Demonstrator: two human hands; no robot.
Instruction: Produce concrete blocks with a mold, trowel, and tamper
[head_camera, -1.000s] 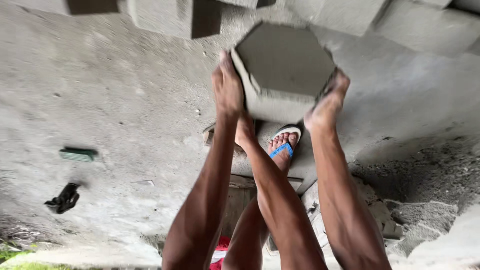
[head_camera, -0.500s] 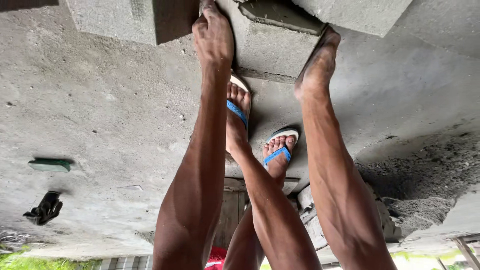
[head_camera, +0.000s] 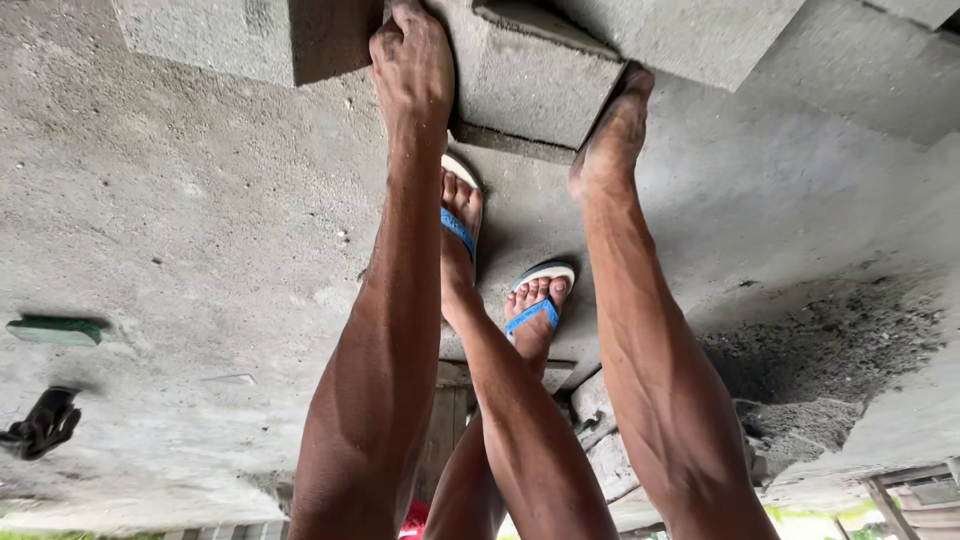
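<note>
I hold a grey concrete block (head_camera: 535, 85) between both hands, low over the concrete floor (head_camera: 200, 220). My left hand (head_camera: 410, 60) grips its left side, in the gap beside a neighbouring grey block (head_camera: 220, 35). The flat palm of my right hand (head_camera: 612, 130) presses against its right corner. Whether the block's underside touches the floor is hidden. Another grey block (head_camera: 690, 30) lies just beyond it at the top.
My feet, in white sandals with blue straps (head_camera: 460, 220) (head_camera: 537, 300), stand between my arms just behind the block. A heap of dark grey sand (head_camera: 830, 350) lies at the right. A green flat object (head_camera: 55, 330) and a black object (head_camera: 40, 425) lie at the left.
The block was held up in front of me. It has since gone forward and down beside the other blocks. My left foot has stepped forward.
</note>
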